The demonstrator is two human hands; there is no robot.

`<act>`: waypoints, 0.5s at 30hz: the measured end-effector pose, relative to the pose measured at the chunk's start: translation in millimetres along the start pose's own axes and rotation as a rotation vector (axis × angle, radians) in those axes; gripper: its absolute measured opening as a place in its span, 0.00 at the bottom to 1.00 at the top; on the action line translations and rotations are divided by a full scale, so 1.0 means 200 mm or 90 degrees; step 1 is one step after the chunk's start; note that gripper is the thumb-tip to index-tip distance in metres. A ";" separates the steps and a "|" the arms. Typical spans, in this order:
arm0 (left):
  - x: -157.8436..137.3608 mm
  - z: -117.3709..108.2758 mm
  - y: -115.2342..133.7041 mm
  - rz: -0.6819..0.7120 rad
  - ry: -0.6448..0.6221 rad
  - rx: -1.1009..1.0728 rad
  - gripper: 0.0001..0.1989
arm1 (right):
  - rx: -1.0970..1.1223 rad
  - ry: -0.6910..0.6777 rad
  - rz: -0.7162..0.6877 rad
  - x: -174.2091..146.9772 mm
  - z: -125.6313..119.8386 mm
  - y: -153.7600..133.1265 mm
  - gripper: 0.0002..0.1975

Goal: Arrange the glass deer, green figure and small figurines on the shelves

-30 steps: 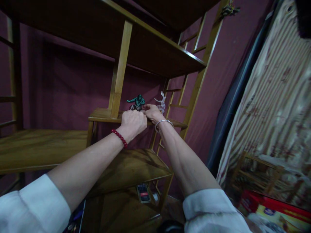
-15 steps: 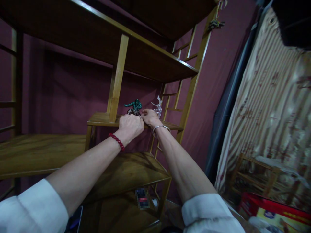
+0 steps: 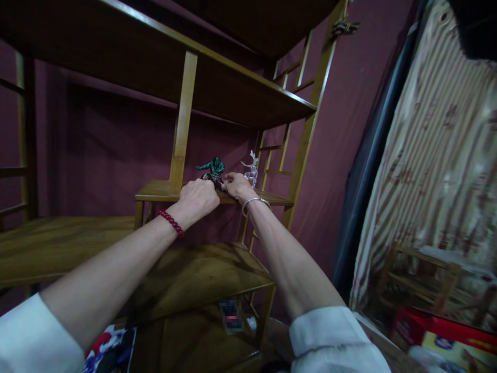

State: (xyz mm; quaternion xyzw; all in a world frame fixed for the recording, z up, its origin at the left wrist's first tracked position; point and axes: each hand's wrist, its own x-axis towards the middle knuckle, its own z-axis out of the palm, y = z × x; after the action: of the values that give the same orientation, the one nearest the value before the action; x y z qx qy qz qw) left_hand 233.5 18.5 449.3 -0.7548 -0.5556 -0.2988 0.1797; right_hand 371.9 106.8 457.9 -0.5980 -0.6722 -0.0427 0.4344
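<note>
Resting on the shelf (image 3: 155, 191), the green figurine (image 3: 216, 166) seems placed but not yet clear of your right hand (image 3: 236, 186). Whether that or your curled left hand (image 3: 199, 197) grips it, I can't tell.

Figurine (image 3: 216, 167), set back from the front edge of the shelf (image 3: 155, 190): dark green with glossy highlights above, dark brown with whitish streaks below. Deer figurine (image 3: 252, 170), toward the shelf's right edge: clear, whitish at the antlers. Shelf: yellow-brown wood. Wall (image 3: 128, 147): plum purple. Bead bracelet (image 3: 171, 223): deep red throughout. Bangle (image 3: 257, 200): silver. Sleeves (image 3: 334, 336): white, faintly bluish. Curtain (image 3: 438, 140): cream, with grey-brown striping and scattered reddish marks. Box (image 3: 446, 331): red, with yellow panel and blue emblem. Pixelated item (image 3: 232, 317): black, red band across. Print (image 3: 111, 349): red, white, blue and black patches
</note>
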 end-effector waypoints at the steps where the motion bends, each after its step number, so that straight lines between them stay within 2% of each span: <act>1: 0.00 0.00 0.00 -0.001 -0.010 -0.003 0.16 | 0.000 -0.002 -0.001 0.00 0.00 0.00 0.17; 15: 0.00 0.04 0.00 -0.001 0.043 0.025 0.16 | 0.007 0.002 -0.003 -0.02 -0.03 -0.01 0.17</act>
State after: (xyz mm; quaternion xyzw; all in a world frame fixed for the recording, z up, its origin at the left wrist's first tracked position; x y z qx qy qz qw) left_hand 235.8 22.9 443.5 -0.7401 -0.5558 -0.3130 0.2132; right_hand 373.7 100.2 459.3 -0.5938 -0.6732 -0.0409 0.4388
